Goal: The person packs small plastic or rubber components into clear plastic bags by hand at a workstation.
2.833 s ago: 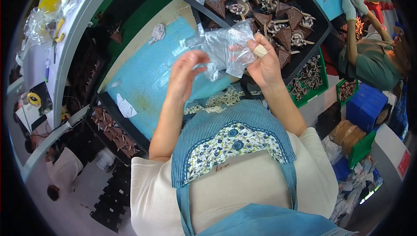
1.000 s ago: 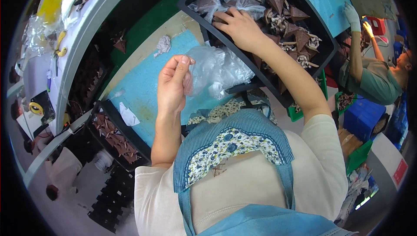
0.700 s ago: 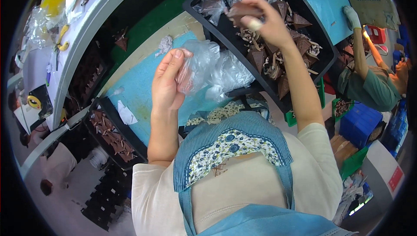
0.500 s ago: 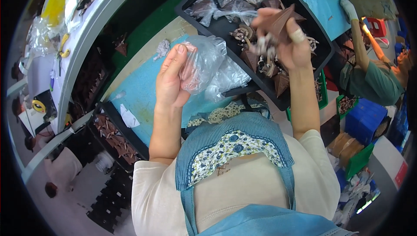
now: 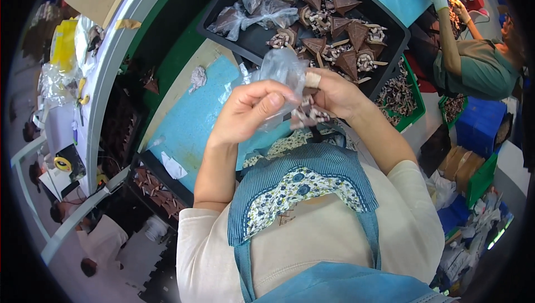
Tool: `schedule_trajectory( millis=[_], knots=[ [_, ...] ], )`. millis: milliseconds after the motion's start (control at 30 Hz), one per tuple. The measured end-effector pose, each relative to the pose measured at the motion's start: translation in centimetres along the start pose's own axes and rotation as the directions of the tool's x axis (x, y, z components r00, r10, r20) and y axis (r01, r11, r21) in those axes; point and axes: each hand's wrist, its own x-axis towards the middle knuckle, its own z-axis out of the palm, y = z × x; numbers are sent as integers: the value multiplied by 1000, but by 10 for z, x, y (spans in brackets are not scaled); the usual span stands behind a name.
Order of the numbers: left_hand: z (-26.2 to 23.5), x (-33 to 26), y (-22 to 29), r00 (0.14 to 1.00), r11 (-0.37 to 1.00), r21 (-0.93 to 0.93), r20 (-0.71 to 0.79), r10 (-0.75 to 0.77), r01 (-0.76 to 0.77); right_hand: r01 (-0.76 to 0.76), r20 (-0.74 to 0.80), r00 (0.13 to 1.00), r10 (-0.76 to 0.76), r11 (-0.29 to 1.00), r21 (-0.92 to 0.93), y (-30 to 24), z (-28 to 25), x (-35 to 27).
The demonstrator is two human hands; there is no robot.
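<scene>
A light blue foam mat [image 5: 192, 124] covered the workbench, and beyond it sat a black rectangular plastic tray [image 5: 253, 38] filled with brown cone-shaped pieces [image 5: 345, 60] and a few bagged ones. Above the mat's near edge, the left hand [image 5: 248, 110] had its fingers curled, thumb pressed across, pinching the clear crinkled plastic bag [image 5: 281, 71] at its mouth. The right hand [image 5: 334, 94], fingers bent closed, gripped a small brown and white trimmed piece [image 5: 308, 114] just beneath the bag, touching it.
</scene>
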Motion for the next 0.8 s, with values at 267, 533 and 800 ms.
schedule_trajectory(
  millis=[267,533,800],
  knots=[
    [8,8,-32,986,995,94,-161,36,-21,279,-331,908,-255,960,25,-15,9,13],
    [-9,28,-67,939,995,-31,-335,80,-96,262,-500,826,-261,963,-70,-16,-17,46],
    [-24,18,-77,944,895,-403,-324,58,-193,432,-612,724,-318,901,42,-7,-6,79]
  ],
)
